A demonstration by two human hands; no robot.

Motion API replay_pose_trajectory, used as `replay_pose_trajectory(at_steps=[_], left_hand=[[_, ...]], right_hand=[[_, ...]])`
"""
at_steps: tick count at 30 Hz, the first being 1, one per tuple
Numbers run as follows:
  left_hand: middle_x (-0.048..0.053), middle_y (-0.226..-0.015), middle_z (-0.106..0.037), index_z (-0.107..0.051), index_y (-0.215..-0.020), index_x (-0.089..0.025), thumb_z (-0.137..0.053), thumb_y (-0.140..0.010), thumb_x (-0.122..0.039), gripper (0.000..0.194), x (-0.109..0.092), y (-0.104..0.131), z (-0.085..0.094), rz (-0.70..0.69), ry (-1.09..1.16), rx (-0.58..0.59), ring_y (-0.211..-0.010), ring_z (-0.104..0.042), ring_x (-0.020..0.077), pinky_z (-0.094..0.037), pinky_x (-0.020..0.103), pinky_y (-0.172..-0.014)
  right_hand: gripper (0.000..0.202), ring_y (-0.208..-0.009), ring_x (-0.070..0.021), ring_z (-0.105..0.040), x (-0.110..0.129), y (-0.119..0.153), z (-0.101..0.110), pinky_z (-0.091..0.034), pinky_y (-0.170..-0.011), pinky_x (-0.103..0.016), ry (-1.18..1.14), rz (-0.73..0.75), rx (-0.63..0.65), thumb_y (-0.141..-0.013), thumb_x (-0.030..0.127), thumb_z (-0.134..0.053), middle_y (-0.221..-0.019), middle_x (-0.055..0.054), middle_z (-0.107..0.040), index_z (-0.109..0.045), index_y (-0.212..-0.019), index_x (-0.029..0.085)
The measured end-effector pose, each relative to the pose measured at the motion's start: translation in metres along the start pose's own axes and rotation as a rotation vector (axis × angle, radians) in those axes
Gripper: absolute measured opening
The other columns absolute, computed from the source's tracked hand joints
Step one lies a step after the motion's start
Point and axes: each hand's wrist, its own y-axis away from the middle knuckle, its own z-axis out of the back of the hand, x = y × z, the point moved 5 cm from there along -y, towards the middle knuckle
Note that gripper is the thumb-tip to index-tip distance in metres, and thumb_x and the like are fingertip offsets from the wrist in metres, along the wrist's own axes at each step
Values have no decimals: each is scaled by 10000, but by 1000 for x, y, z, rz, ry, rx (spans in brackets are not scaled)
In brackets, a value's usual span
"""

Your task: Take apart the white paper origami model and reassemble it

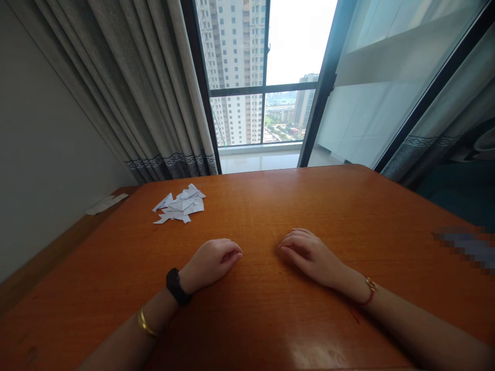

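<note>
My left hand rests on the wooden table, its fingers curled in with the thumb against them and nothing visible in it. A black band and a gold bangle circle that wrist and forearm. To its right, apart from it, my right hand also lies on the tabletop, fingers bent together and no object showing; a red string bracelet is on the wrist. Beyond my left hand, towards the far left of the table, sits a loose pile of folded and cut white paper pieces, touched by neither hand.
A blurred, pixelated item lies at the table's right edge. Pale paper rests on a lower surface at the left. Behind the table are a grey curtain, a glass door and window, and a second curtain at the right.
</note>
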Motion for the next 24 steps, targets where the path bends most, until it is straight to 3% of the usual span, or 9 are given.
replay_pose_trajectory(at_steps=[24], left_hand=[[21,-844,-674,-659,-920,-200,-488,-922,-273,186,-2,-1,1,-6,-13,-4,-766,-599,148,-438,248,-709]], right_hand=[[144,-798,-166,-612,2,-1,1,-441,-853,-364,15,7,5,-915,237,-511,-833,-34,-690,-641,-859,209]])
